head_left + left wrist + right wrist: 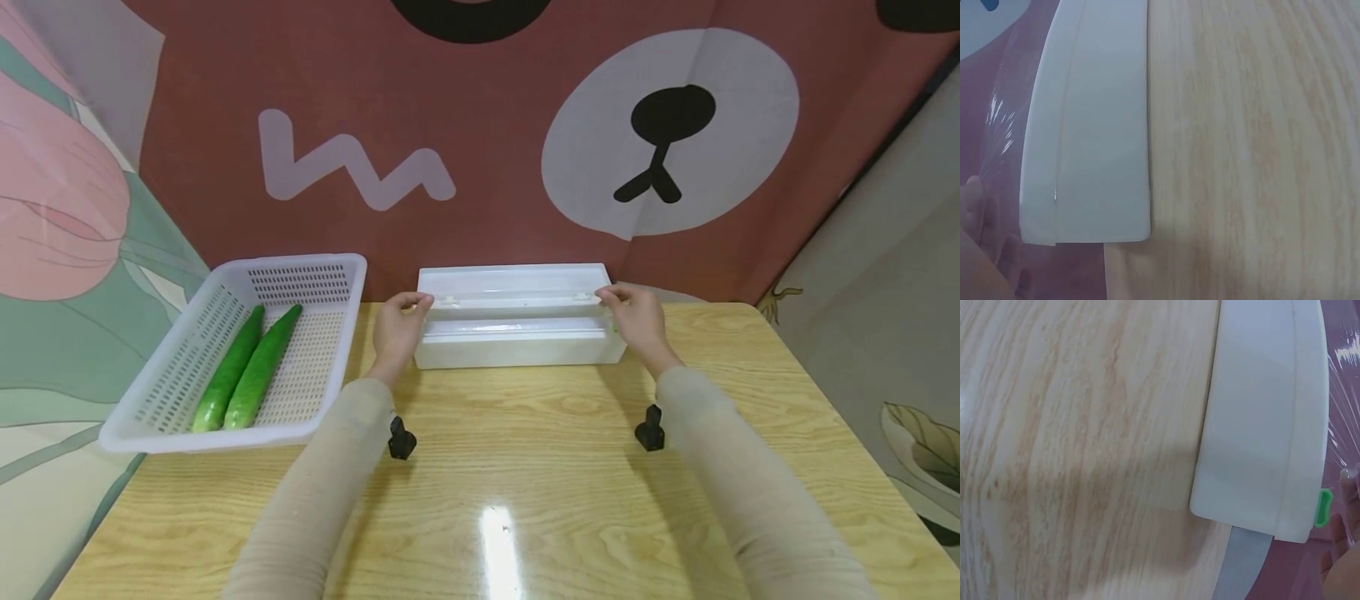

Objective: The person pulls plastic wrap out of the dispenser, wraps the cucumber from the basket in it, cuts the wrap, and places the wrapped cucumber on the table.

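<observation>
A long white cling film dispenser lies at the back of the table with its lid raised. Clear cling film stretches taut along it, catching the light in both wrist views. At the dispenser's left end my left hand pinches the film between thumb and fingers. My right hand does the same at the right end, also seen as fingers at the edge of the right wrist view. Beside those fingers a small green tab sticks out from the dispenser's end.
A white perforated basket stands at the left with two long green cucumbers in it. The wooden table extends in front of the dispenser. Right behind it hangs a patterned red cloth.
</observation>
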Demonstrator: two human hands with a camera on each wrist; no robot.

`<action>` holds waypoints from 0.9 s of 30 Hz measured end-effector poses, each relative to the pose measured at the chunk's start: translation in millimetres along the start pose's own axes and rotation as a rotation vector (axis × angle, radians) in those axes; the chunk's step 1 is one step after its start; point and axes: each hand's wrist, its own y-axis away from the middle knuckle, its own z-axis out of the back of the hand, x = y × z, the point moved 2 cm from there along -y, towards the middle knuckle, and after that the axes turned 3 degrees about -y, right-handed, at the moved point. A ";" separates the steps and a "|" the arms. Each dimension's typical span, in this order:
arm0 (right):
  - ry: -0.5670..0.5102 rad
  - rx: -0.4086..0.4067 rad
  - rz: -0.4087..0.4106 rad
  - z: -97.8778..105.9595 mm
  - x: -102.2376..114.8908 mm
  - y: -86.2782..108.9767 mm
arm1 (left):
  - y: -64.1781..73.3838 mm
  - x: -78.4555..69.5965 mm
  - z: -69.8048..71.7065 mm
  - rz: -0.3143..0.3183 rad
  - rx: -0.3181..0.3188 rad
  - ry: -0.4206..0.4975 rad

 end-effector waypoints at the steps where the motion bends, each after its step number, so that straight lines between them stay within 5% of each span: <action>1: -0.001 0.001 -0.004 0.2 1.4 -0.3 | -0.3 -0.6 0.2 -0.001 -0.003 0.005; 17: -0.031 0.099 -0.051 4.1 13.1 -2.0 | -3.8 -15.3 6.3 -0.041 -0.019 0.036; 27: -0.087 0.024 -0.073 7.1 13.2 -0.6 | -3.8 -18.1 9.8 -0.049 -0.009 0.110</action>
